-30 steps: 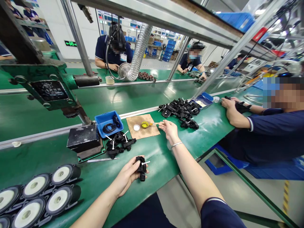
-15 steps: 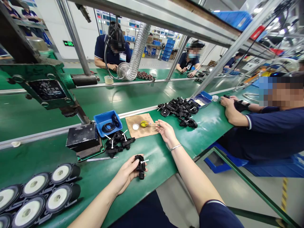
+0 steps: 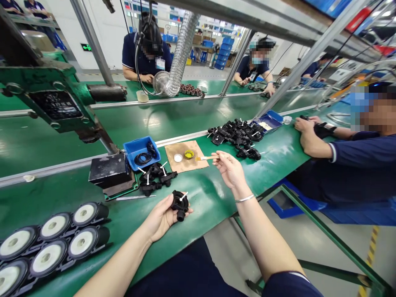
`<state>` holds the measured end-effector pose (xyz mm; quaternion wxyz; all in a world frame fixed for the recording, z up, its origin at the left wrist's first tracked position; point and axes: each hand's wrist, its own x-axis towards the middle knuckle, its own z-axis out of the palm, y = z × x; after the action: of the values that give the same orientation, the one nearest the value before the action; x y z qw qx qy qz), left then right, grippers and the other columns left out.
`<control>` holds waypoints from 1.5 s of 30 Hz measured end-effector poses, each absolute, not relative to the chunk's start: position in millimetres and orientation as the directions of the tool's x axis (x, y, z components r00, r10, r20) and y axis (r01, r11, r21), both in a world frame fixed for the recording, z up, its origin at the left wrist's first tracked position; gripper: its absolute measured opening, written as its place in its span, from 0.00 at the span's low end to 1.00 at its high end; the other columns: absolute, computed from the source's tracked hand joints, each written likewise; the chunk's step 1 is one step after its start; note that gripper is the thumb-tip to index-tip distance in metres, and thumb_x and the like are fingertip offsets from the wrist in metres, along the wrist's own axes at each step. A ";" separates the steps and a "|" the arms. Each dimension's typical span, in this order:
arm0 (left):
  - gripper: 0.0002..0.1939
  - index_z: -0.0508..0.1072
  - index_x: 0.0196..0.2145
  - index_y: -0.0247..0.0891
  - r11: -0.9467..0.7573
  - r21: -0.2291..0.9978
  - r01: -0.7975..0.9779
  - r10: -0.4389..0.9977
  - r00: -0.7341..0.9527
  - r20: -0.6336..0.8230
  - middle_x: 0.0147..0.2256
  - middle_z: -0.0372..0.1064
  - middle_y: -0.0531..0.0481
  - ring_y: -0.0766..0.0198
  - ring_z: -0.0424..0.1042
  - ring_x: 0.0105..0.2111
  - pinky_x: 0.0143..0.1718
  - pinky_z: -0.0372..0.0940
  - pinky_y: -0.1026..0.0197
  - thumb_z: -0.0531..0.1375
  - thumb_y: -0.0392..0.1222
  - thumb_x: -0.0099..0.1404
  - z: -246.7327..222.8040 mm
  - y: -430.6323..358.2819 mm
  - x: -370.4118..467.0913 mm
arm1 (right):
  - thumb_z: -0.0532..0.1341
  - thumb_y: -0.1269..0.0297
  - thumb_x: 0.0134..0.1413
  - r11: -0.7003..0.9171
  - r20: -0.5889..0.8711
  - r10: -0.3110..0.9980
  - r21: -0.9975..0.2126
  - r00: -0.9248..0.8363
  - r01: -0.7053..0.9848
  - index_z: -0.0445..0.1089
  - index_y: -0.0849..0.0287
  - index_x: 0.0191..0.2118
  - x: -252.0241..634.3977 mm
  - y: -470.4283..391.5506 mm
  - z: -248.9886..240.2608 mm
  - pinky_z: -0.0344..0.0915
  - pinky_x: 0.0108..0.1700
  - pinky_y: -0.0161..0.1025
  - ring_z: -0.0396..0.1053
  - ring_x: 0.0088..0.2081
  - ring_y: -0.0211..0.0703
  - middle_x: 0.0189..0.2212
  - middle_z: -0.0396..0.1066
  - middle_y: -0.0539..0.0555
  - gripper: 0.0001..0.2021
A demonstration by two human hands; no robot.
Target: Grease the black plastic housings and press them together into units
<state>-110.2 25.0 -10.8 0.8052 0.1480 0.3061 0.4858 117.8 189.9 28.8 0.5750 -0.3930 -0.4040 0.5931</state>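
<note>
Near the front edge of the green table, my left hand point(image 3: 161, 217) holds a black plastic part point(image 3: 180, 204) with a white pin sticking out of it. The fingers of my right hand point(image 3: 228, 168) pinch the wooden handle of a small brush point(image 3: 206, 157). The brush's bristles point left, just beside a small dish of yellow liquid point(image 3: 189, 154). That dish and a white round lid point(image 3: 177, 158) rest on a stained piece of cardboard point(image 3: 187, 166).
A blue bin point(image 3: 130, 149) with black rings stands beside a black block point(image 3: 109, 171). Black parts are piled left point(image 3: 151, 183) and right point(image 3: 235, 134). Round white-faced parts point(image 3: 46, 255) line the left. A green press point(image 3: 55, 97) overhangs; a co-worker point(image 3: 355, 161) sits right.
My right hand has drawn back to the right, and the brush has left the yellow dish. The black part in my left hand is turned more face-up. The camera view has shifted slightly.
</note>
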 end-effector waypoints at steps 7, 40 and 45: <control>0.29 0.72 0.51 0.22 0.577 0.319 -0.752 0.795 0.427 -0.431 0.37 0.76 0.35 0.62 0.78 0.32 0.39 0.76 0.60 0.47 0.54 0.74 9.2 18.7 -111.8 | 0.64 0.59 0.59 0.154 0.221 0.912 -0.965 -0.345 -0.211 0.73 0.60 0.40 106.0 131.0 61.1 0.74 0.38 0.38 0.75 0.32 0.38 0.36 0.76 0.54 0.09; 0.31 0.73 0.47 0.24 0.629 0.309 -0.713 0.744 0.438 -0.505 0.35 0.77 0.36 0.64 0.78 0.30 0.37 0.76 0.63 0.47 0.57 0.74 41.9 -9.5 -110.7 | 0.59 0.67 0.65 0.565 0.431 0.599 -0.825 -0.675 -0.025 0.72 0.59 0.43 87.6 103.1 86.5 0.74 0.44 0.35 0.75 0.38 0.36 0.40 0.76 0.54 0.06; 0.31 0.73 0.49 0.23 0.635 0.308 -0.708 0.741 0.446 -0.502 0.36 0.77 0.35 0.63 0.78 0.31 0.38 0.76 0.63 0.46 0.56 0.74 42.3 -11.4 -109.2 | 0.58 0.68 0.65 0.538 0.482 0.591 -0.833 -0.646 -0.130 0.71 0.60 0.44 83.1 97.9 85.3 0.75 0.42 0.35 0.76 0.38 0.36 0.41 0.76 0.54 0.06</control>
<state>-109.2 -11.4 42.3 0.8498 0.0263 0.3088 0.4264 83.1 97.9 85.3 0.3939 -0.1472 -0.7835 0.4576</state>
